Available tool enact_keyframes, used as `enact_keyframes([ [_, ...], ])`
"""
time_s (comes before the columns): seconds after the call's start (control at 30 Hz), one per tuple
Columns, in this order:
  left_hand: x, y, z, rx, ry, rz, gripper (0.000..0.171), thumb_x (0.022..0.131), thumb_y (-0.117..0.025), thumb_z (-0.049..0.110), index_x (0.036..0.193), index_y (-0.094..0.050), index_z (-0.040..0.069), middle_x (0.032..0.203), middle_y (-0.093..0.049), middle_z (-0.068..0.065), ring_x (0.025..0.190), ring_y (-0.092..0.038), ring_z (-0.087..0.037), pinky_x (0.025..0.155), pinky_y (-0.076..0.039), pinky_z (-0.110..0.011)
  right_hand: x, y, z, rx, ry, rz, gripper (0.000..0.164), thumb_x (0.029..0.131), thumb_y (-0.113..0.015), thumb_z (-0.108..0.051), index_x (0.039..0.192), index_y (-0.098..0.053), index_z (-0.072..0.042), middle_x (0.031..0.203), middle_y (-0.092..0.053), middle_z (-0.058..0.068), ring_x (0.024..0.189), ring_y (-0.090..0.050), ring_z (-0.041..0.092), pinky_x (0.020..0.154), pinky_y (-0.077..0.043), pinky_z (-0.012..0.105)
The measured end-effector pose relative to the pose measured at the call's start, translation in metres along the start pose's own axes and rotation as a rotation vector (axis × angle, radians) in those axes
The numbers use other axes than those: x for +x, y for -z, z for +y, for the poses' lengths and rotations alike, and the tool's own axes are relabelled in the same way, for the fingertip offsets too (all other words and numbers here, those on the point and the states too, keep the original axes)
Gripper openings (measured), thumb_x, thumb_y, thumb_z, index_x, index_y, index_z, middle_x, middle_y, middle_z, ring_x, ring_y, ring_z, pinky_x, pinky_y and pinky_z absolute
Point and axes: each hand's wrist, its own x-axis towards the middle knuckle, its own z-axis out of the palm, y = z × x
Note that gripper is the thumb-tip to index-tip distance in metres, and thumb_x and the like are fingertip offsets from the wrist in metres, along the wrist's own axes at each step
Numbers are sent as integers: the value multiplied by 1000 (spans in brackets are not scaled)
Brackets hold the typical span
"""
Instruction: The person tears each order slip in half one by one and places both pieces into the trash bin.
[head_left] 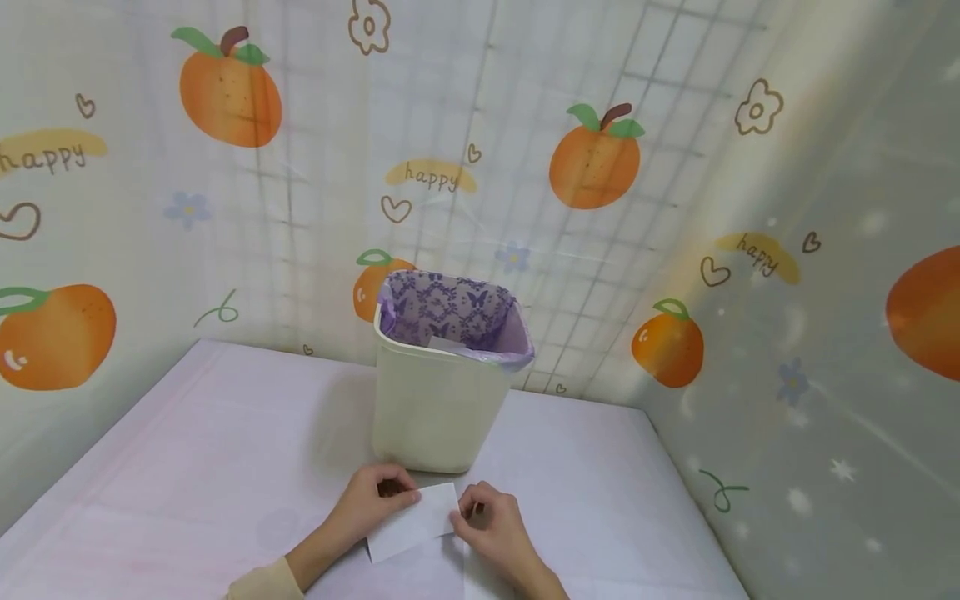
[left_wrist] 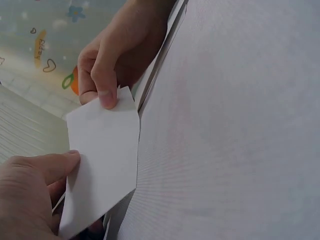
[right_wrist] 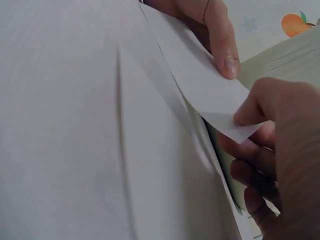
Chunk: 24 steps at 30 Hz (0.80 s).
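Left hand (head_left: 366, 502) and right hand (head_left: 501, 533) pinch white paper (head_left: 412, 525). Looks like two-handed sheet work; next move likely needs steady grips.

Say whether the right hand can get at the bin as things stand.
Probably yes: the bin stands just beyond the right hand, with nothing visible blocking the way, though that hand is busy pinching the white paper.
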Motion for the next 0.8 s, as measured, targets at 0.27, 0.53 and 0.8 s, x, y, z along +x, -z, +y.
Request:
enact_keyframes([
  [0.27, -1, -1, 2, -52, -23, -20, 9, 88, -86, 19, 90, -78, 14, 85, -72, 1, 76, -60, -6, 70, -49, -22, 2, 2, -6, -14, 21, -11, 16, 85, -84, -10, 91, -72, -18, 79, -65, -2, 73, -61, 22, 68, -50, 27],
  [0.53, -2, -4, 3, -55, -82, -146, 9, 90, -83, 20, 92, -79, 13, 87, -74, 2, 80, -62, -5, 73, -50, -22, 2, -1, -8, 17, 135, -44, 8, 95, -80, -20, 102, -77, -21, 93, -74, -10, 80, -61, 6, 70, -51, 27],
  [0.8, -2, -3, 2, -70, -73, -138, 11, 91, -83, 20, 93, -79, 9, 88, -75, 1, 82, -64, -6, 76, -51, -23, -1, -5, -11, -24, 51, -53, 13, 92, -82, -15, 90, -73, -24, 84, -67, -14, 71, -48, 2, 66, -44, 19],
])
